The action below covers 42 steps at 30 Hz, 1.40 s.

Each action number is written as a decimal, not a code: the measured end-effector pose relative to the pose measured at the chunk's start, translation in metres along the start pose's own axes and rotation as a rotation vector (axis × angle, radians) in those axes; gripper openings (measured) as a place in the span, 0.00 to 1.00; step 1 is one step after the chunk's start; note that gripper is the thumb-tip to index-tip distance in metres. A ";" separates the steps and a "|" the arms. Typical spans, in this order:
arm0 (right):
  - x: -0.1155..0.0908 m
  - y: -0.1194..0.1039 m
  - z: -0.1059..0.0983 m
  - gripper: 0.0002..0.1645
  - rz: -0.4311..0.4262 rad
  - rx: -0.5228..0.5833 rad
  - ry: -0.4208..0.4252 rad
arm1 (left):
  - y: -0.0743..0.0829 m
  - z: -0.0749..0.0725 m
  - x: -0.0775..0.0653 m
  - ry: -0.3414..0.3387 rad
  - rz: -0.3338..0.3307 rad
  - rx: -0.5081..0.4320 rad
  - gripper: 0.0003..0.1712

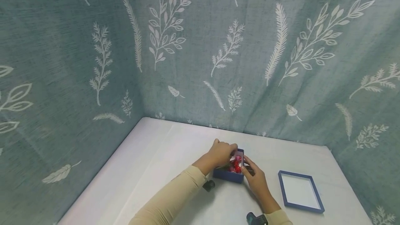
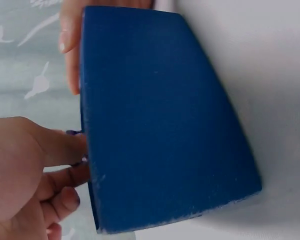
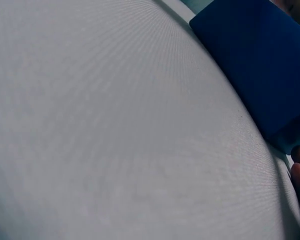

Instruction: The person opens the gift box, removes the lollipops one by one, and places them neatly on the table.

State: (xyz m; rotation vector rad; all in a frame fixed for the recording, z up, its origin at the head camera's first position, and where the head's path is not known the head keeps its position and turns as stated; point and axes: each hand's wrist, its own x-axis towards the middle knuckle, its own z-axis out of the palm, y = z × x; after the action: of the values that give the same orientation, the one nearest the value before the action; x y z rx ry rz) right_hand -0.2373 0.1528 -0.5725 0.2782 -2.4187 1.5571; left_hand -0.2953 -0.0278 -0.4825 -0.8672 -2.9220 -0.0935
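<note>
1. Right hand (image 1: 257,180) grips the blue box (image 1: 228,175) between the hands, likely to steady it;
2. left hand (image 1: 219,153) reaches over red pieces (image 1: 235,166); cannot tell whether it pinches any;
3. lid (image 1: 301,192) lies right of both, presumably for clearance.

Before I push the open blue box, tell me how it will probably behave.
The blue box looks stiff, with straight walls. Lying low and wide, it probably slides rather than tips. The jumbled red pieces inside may shift.

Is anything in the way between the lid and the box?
Yes, the right hand: it holds the box on the side nearest the lid. Between hand and lid, only bare table shows.
</note>
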 end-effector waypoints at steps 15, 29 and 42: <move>0.000 0.001 -0.004 0.29 0.031 -0.032 -0.005 | -0.020 -0.015 -0.015 0.282 -0.025 -0.135 0.13; 0.002 0.003 0.003 0.28 0.033 -0.022 0.012 | -0.060 -0.015 -0.038 0.399 -0.061 -0.316 0.13; 0.003 0.007 0.001 0.29 0.022 -0.045 0.009 | -0.080 0.009 -0.051 0.339 -0.184 -0.496 0.18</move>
State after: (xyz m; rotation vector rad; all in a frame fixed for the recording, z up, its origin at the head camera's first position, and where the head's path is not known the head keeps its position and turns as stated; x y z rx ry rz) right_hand -0.2425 0.1542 -0.5778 0.2366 -2.4539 1.5073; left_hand -0.2969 -0.1212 -0.4995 -0.5507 -2.6738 -0.9126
